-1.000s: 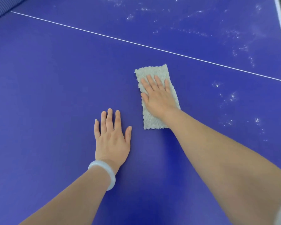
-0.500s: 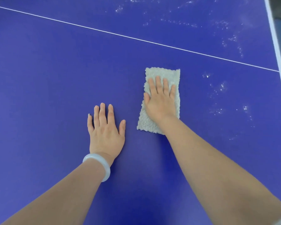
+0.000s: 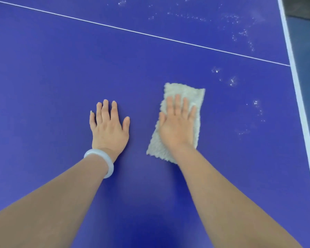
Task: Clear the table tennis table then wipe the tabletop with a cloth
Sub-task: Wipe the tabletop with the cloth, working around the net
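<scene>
A pale, fluffy folded cloth (image 3: 197, 94) lies flat on the blue table tennis tabletop (image 3: 52, 77). My right hand (image 3: 176, 125) presses down on it with straight fingers, covering its middle. My left hand (image 3: 108, 127) rests flat on the bare tabletop a little to the left of the cloth, fingers spread, with a white bangle (image 3: 101, 161) on the wrist. Whitish specks of dirt (image 3: 233, 80) dot the surface to the right of and beyond the cloth.
A thin white centre line (image 3: 150, 35) runs across the tabletop beyond my hands. The table's white-edged border (image 3: 298, 97) runs down the right side, with dark floor past it. More whitish smears (image 3: 243, 33) lie beyond the line at the far right.
My right hand has slid the cloth to the right and turned it slightly clockwise. The view has shifted right, so the table's right edge shows more. My left hand stays flat.
</scene>
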